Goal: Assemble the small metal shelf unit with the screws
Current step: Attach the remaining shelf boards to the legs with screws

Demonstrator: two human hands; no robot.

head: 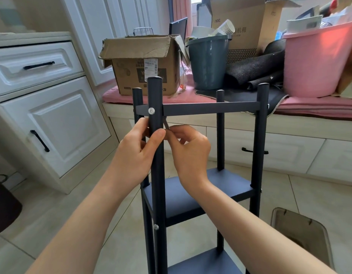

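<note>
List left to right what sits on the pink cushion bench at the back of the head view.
Small cardboard box → grey-blue bucket → large cardboard box → pink tub.

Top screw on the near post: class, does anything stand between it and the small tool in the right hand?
Nothing visible. The top screw sits exposed above both hands; the right hand pinches the small tool just below, beside the near post.

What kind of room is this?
Probably a room at home: white cabinets, a pink-cushioned window seat piled with a cardboard box and buckets, and a tiled floor.
</note>
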